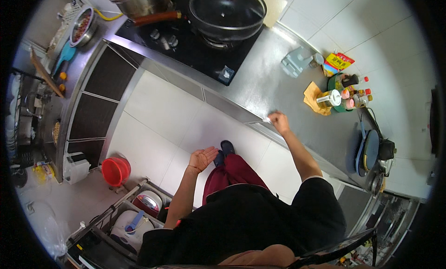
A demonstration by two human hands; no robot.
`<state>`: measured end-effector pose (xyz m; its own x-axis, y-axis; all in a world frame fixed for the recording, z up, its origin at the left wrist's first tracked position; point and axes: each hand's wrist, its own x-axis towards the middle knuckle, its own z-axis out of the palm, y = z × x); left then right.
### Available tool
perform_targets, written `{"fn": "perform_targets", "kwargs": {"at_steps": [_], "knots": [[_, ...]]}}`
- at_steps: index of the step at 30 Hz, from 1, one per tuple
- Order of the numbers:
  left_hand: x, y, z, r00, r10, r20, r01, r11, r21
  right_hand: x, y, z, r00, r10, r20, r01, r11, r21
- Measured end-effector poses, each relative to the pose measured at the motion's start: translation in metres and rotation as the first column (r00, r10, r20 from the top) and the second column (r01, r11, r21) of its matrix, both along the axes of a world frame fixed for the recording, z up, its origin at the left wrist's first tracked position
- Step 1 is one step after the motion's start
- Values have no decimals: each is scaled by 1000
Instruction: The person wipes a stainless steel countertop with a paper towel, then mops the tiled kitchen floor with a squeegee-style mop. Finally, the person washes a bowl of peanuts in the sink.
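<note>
My right hand (pixel 279 121) is closed around a small white item (pixel 267 119), perhaps a tissue or cloth, at the front edge of the steel counter (pixel 258 91). Over the tiled floor, my left hand (pixel 203 159) is held palm up with its fingers extended, and nothing lies in it. Ahead is a black gas hob (pixel 205 63). A black pan with a glass lid (pixel 226 15) stands on its right burner, and a steel pot (pixel 139 2) with a wooden handle stands at its left.
Condiment bottles (pixel 359 91), an oil jug (pixel 329 98) and a grey plastic holder (pixel 296 62) stand on the right counter, with blue pans (pixel 367 152) farther along. A red bucket (pixel 116 171) is on the floor at left, near a rack holding a rice cooker (pixel 130 227).
</note>
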<state>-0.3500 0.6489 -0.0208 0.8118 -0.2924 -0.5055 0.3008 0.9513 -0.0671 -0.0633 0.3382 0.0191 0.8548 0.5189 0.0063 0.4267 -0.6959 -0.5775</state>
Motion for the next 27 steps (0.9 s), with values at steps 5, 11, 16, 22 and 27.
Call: {"fn": "perform_targets", "kwargs": {"at_steps": [5,11,16,22,27], "knots": [[19,9,71,990,-61,124,41,987,155,-38,7,30,472,-55,-880,683,654,325],[51,2,201,944,-84,318,-17,953,302,-113,108,219,157,754,-638,898,160,410],[57,-14,295,890,-16,456,-164,921,352,-134,124,307,-169,975,-144,860,217,462],[35,-9,317,845,58,532,-286,889,358,-141,159,361,-346,927,-145,815,373,443],[-6,4,307,831,279,482,-487,783,386,-149,214,362,-557,816,-155,669,551,499]]}}
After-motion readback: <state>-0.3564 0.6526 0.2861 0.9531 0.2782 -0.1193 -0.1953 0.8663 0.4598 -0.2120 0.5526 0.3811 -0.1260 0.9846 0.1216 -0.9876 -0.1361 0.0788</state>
